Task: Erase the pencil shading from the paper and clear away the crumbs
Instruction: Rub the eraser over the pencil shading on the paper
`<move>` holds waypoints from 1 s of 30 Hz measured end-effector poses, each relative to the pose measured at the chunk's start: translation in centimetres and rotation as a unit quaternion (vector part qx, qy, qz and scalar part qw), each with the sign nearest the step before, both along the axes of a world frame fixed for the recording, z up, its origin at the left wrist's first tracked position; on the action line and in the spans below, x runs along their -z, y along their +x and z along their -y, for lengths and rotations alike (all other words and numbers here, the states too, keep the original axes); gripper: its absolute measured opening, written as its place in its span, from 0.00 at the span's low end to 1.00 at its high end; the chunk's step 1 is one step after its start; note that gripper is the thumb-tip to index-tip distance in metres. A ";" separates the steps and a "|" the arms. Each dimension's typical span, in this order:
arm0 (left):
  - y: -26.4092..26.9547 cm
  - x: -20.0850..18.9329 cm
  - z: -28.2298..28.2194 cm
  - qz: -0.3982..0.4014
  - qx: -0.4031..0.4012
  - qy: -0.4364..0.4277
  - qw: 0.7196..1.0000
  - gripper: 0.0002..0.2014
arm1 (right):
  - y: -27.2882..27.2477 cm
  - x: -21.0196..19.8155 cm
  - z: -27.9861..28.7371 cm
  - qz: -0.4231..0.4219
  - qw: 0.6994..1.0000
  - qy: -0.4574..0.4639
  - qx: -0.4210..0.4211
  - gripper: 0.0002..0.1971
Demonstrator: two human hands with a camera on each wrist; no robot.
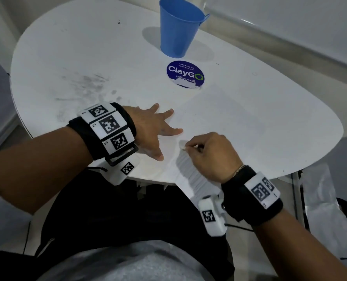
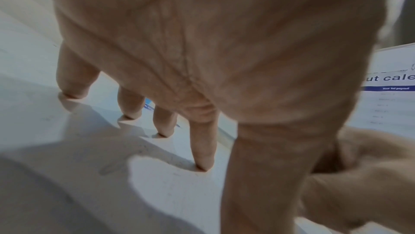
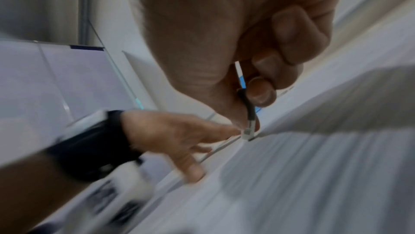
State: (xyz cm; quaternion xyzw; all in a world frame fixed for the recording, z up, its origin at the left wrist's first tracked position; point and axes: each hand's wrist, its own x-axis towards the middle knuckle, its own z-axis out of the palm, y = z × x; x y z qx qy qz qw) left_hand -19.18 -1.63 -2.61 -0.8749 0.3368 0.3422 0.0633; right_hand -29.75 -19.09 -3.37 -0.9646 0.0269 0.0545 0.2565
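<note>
Paper (image 1: 219, 118) lies flat on the white table (image 1: 67, 57), pinned by the left hand (image 1: 154, 130) with fingers spread, while the right hand (image 1: 211, 153) pinches an eraser (image 1: 182, 145) at its near edge; short, light strokes away from the pinning hand should avoid creasing.

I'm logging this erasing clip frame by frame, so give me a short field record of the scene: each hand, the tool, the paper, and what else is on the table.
left hand: flat, fingers spread, pressing the paper down
right hand: pinches the eraser, its tip on the sheet
eraser: small, pale, in a dark sleeve
paper: white sheet on the white table; shading too faint to judge
crumbs: none clearly visible
blue cup: upright, at the far side
ClayGo sticker: round, blue, just before the cup
table smudges: grey marks left of the paper
</note>
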 end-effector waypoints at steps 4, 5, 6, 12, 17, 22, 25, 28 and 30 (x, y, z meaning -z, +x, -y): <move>0.0 0.0 0.0 0.002 0.003 0.000 1.000 0.47 | -1.9 -0.5 -1.9 -0.053 0.995 0.010 -0.083 0.07; 0.0 0.1 0.0 0.001 0.001 -0.001 1.000 0.47 | -1.4 -0.4 -1.4 -0.053 0.996 0.008 -0.065 0.08; 0.1 0.1 0.0 0.000 -0.003 -0.002 1.000 0.47 | -0.7 -0.3 -0.7 -0.043 0.998 0.009 -0.036 0.08; 0.0 0.0 0.1 0.000 0.003 0.001 1.000 0.46 | -1.9 -0.2 -2.3 -0.028 0.997 0.007 -0.074 0.08; 0.0 0.1 0.0 -0.002 -0.004 0.000 1.000 0.46 | 0.7 0.0 0.5 0.003 1.000 -0.007 0.024 0.07; -0.1 -0.2 0.1 -0.003 0.000 0.005 1.000 0.46 | -1.9 -0.1 -2.5 -0.036 0.996 0.014 -0.077 0.08; -0.1 -0.2 0.0 -0.007 -0.006 0.002 1.000 0.46 | 0.2 -0.1 -0.8 -0.029 0.999 0.003 -0.024 0.08; -0.1 -0.1 0.1 -0.005 -0.005 0.002 1.000 0.46 | 1.3 0.2 0.5 0.010 0.999 -0.017 0.030 0.08; -0.2 -0.2 0.1 -0.005 -0.002 0.003 1.000 0.46 | 0.0 0.4 -1.1 -0.008 1.000 -0.007 -0.014 0.08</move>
